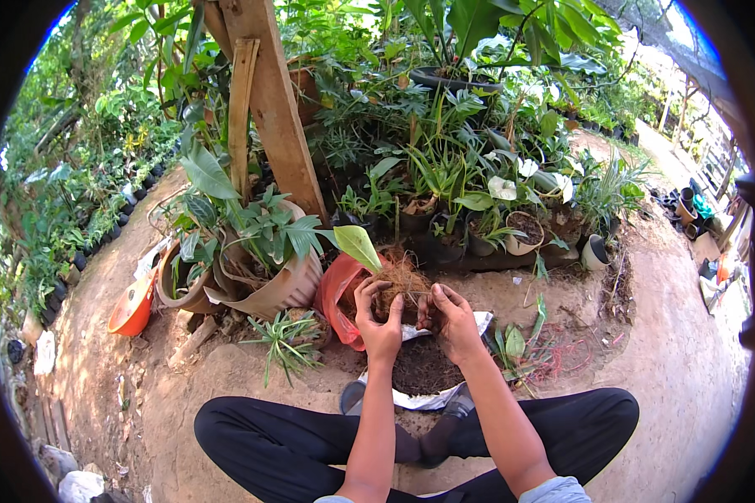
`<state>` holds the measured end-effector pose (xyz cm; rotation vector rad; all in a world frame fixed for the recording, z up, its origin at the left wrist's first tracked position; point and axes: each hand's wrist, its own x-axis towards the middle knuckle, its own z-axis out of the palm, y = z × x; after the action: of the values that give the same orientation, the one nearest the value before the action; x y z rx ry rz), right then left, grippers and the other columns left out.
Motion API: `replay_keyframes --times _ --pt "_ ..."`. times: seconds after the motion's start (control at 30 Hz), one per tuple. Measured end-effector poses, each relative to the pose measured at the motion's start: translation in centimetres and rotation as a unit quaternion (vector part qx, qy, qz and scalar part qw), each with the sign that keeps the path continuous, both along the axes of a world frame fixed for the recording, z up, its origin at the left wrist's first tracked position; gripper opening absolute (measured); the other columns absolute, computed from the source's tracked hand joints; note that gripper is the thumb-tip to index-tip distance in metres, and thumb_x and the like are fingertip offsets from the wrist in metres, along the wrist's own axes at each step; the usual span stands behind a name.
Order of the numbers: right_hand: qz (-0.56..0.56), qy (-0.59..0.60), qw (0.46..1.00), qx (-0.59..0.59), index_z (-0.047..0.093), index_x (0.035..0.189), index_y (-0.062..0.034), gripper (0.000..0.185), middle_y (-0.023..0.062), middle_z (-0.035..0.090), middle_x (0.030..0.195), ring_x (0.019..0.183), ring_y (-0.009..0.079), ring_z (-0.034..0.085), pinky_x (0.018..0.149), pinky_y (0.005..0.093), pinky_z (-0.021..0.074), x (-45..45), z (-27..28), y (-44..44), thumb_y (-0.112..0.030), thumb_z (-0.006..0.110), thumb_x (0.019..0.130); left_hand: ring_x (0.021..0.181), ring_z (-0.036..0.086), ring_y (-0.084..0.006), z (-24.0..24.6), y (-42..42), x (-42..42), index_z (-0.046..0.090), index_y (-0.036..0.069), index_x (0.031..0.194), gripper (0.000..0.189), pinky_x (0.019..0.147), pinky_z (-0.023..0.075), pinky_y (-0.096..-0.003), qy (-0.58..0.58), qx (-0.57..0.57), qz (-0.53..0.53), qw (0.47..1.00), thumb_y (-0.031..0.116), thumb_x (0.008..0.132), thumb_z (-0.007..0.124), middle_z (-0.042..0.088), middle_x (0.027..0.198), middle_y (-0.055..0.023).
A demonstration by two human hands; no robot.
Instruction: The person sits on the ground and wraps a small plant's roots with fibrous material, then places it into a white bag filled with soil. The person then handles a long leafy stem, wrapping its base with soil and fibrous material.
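Note:
My left hand (379,317) grips a ball of brown coconut-like fiber (404,281), from which one broad yellow-green leaf (357,246) sticks up. On the ball's right side, my right hand (451,317) has thumb and fingers bent close together at thin strands; what lies between them is too small to tell. Both hands are above a white sack (415,401) holding dark soil (420,366). Just left of the hands stands a red plastic bag (336,298) with brown fibrous matter inside.
Large potted plants in a cracked pot (283,283) stand at left, beside an orange bowl (132,305) and a wooden post (283,107). A spiky plant (287,346) is on the ground. Cut leaves (514,342) and red string (563,355) lie at right. Small pots (524,232) line the bed ahead.

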<state>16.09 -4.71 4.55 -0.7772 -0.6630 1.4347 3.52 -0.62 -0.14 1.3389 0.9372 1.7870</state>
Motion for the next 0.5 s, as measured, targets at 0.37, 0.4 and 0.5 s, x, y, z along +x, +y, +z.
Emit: replay_keyframes --times 0.37,0.4,0.5 --pt "0.045 -0.277 0.958 0.063 0.053 0.089 -0.0039 0.02 -0.0023 0.049 0.076 0.066 0.0071 0.044 0.063 0.0272 0.0474 -0.9 -3.0 0.6 -0.018 0.053 0.103 0.107 0.056 -0.0164 0.0 0.3 -1.1 0.06 0.002 0.114 0.027 0.096 0.0431 -0.0307 -0.101 -0.053 0.005 0.994 0.0 0.088 0.067 0.059 0.115 -0.005" --pt "0.044 -0.288 0.955 0.065 0.053 0.089 -0.0026 0.019 -0.0019 0.051 0.077 0.07 0.0072 0.045 0.065 0.0261 0.0446 -0.9 -3.3 0.6 -0.016 0.054 0.102 0.108 0.056 -0.0165 0.0 0.3 -1.1 0.06 0.002 0.114 0.027 0.097 0.0429 -0.0307 -0.103 -0.056 0.005 0.993 0.0 0.089 0.067 0.059 0.115 -0.0048" --pt "0.041 -0.318 0.944 0.071 0.054 0.09 -0.0004 0.017 -0.001 0.054 0.078 0.076 0.0079 0.047 0.07 0.0258 0.0424 -0.5 -4.0 0.8 -0.013 0.055 0.101 0.109 0.055 -0.0178 0.0 0.0 -0.7 0.059 0.002 0.113 0.026 0.098 0.0421 -0.0319 -0.131 -0.07 0.003 0.989 0.001 0.089 0.067 0.059 0.116 -0.0057"
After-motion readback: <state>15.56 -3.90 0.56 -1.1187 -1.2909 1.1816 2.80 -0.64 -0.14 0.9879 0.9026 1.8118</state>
